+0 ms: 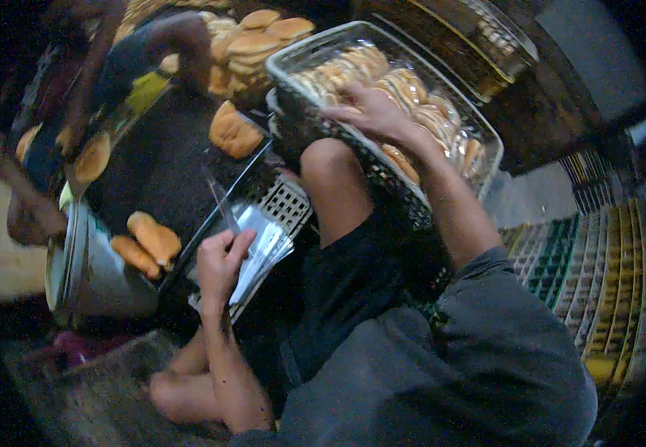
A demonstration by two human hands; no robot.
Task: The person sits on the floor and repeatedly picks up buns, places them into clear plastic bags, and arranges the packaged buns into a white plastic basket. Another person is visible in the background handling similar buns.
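Observation:
My left hand (220, 266) is closed in front of my lap, and a thin, pale, pointed strip (219, 195) rises out of it; blur hides what it is. Just right of that hand lies a fanned stack of shiny flat plastic bags (262, 242), on a perforated pale basket (284, 203). My right arm reaches out to a large plastic crate (493, 134) beside my knee. Inside are several clear bags of buns (401, 86). My right hand (375, 115) lies over the near side of these, its fingers apart and somewhat blurred.
Loose buns (235, 130) and a big pile of buns (256, 45) are on the dark surface ahead. Two elongated rolls (152, 240) lie by a metal bucket (99, 268). Across from me another person's hand (70, 145) is near a bun. Stacked crates (591, 261) stand at right.

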